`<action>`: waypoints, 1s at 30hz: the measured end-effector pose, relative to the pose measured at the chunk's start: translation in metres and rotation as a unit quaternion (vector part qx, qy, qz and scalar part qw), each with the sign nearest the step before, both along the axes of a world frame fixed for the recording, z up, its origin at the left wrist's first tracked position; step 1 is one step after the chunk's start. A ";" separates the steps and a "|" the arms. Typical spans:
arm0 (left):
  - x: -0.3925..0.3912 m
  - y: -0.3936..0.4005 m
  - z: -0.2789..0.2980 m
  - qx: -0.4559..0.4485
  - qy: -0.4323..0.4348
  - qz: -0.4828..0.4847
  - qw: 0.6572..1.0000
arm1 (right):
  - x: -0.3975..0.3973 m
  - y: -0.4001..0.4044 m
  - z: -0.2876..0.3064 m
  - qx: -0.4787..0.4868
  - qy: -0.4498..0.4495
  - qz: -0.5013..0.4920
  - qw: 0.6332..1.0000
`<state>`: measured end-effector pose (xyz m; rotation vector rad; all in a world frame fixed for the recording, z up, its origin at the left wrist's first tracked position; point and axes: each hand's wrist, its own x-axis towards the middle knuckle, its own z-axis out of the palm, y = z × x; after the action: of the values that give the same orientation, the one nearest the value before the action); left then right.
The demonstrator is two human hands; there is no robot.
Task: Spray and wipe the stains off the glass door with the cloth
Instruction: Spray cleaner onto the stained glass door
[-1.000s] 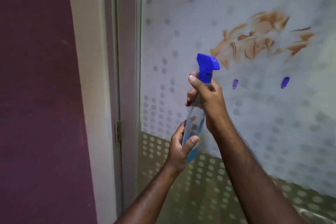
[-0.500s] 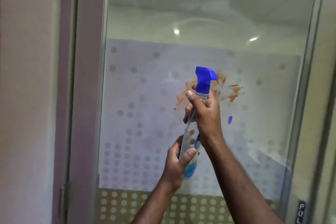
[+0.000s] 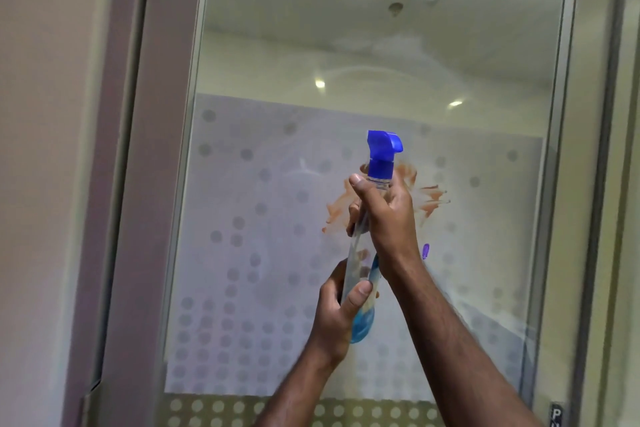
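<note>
Blue liquid sits low in the clear spray bottle (image 3: 360,274), which both hands hold upright in front of the glass door (image 3: 263,218). The left hand (image 3: 337,315) is wrapped around the bottle's base, thumb across the front, and the right hand (image 3: 388,218) is clenched around its neck just under the blue trigger head (image 3: 382,152). The orange-brown stain (image 3: 433,199) is smeared across the frosted, dotted band of the glass, partly hidden behind the right hand, with a small purple mark (image 3: 425,251) just below it. No cloth is in view. The step in hand looks like readying the sprayer, so it would pay to turn the nozzle squarely at the smear, slip a finger onto the trigger, and mist from near the glass in short bursts, starting at the top of the stain so any runs pass over the rest.
</note>
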<state>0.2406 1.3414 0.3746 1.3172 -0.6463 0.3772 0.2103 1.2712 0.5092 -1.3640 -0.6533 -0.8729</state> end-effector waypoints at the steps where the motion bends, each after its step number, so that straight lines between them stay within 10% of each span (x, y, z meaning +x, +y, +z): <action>1: 0.001 0.001 0.001 -0.001 -0.001 0.001 1.000 | 0.002 0.001 0.001 -0.006 -0.002 -0.008 1.000; 30: -0.002 -0.091 0.008 0.085 0.010 -0.111 0.990 | -0.002 -0.105 -0.010 0.097 0.020 -0.092 0.991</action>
<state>0.2386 1.2505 0.3826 1.3924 -0.8133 0.1296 0.2081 1.1665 0.4993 -1.2753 -0.4033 -1.0268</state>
